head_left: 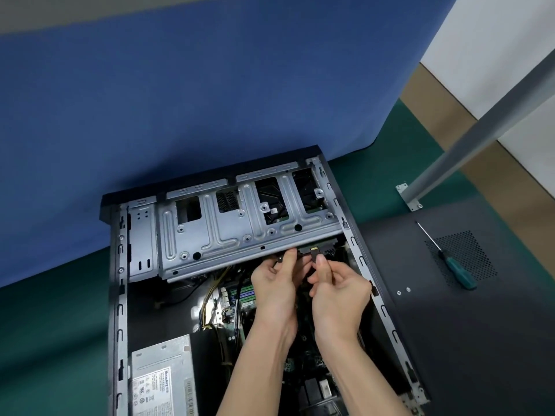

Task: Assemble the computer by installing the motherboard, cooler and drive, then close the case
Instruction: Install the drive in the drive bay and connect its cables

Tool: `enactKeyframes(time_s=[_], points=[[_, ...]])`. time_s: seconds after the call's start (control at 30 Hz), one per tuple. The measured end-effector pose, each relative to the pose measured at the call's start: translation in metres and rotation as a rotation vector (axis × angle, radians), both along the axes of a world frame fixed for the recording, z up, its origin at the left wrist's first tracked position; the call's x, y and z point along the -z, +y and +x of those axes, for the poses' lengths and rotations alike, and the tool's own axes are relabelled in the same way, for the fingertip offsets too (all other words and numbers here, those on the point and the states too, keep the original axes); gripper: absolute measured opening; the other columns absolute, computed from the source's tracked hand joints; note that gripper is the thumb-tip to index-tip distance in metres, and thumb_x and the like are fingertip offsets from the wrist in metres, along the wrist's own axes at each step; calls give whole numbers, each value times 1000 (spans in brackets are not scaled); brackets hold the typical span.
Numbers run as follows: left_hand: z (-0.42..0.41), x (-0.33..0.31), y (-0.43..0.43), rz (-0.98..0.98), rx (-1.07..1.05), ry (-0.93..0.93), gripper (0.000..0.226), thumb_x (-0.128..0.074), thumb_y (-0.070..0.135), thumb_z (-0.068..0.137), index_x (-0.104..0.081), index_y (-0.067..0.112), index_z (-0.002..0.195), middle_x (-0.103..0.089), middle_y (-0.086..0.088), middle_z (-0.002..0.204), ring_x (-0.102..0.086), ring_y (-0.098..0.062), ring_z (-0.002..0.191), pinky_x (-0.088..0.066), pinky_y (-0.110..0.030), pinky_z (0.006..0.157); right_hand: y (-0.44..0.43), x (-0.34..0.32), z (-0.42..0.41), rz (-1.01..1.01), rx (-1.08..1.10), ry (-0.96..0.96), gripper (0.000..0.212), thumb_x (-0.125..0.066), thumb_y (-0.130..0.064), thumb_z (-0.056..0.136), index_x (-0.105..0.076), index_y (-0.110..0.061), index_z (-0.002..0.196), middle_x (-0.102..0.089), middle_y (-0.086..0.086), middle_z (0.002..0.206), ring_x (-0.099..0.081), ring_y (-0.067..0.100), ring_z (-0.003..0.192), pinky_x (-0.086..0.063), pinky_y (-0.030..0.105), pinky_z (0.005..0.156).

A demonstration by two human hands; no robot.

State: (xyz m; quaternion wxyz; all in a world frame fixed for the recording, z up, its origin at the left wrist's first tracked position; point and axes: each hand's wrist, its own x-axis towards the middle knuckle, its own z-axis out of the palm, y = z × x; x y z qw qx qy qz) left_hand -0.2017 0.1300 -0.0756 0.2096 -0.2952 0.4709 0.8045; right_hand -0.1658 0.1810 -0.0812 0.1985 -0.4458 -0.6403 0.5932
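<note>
Head view: open case (117,310) lies central, power supply (162,382) at its 7 o'clock. Left hand (271,285) pinches a small black part (279,259) under the drive cage (240,223); right hand (341,291) pinches a black plug (313,253) beside it. Screwdriver (453,267) rests on the side panel (465,340) at 3 o'clock.

Workshop — green mat (45,340), blue partition (180,100)

Motherboard (237,295) below drive cage (240,223): largely hidden under forearms. Drive (271,202) inside cage: seen only through cut-outs. Connector (314,250) at cage's near edge: partly under right hand (339,292). Dark piece (278,259) pinched by left hand (276,286): too small to identify. Power supply (162,382), nearer than cage: cut by bottom edge, label unreadable.
</note>
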Motion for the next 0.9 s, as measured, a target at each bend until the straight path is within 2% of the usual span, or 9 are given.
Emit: enactKeyframes(time_s=[0.1,0.23,0.5,0.9], points=[[0,3,0,-6,-9,20,16,-61,10,91,-55,-4,95,-69,-28,91,-70,-30,88,-58,-28,74,0,0,2,24,-14,-21,29,-65,-18,91,-65,-21,63,-61,0,52,-53,11,45,-51,39,57],[-1,5,0,-8,-5,35,15,-61,10,91,-54,-3,95,-67,-31,94,-69,-32,92,-58,-33,81,-1,-1,2,23,-14,-19,28,-64,-18,92,-65,-20,64,-61,1,52,-53,11,46,-49,35,56],[-1,4,1,-13,-12,56,13,-61,9,90,-54,-2,92,-66,-32,95,-70,-32,90,-58,-32,79,1,-2,5,54,-46,-5,26,-63,-19,93,-65,-19,66,-61,4,54,-53,14,47,-51,40,56],[2,3,1,7,-31,49,10,-62,10,90,-55,2,88,-71,-22,83,-71,-27,84,-58,-25,70,0,-2,5,46,-57,0,22,-62,-21,93,-66,-18,72,-61,1,54,-54,14,48,-51,41,57]])
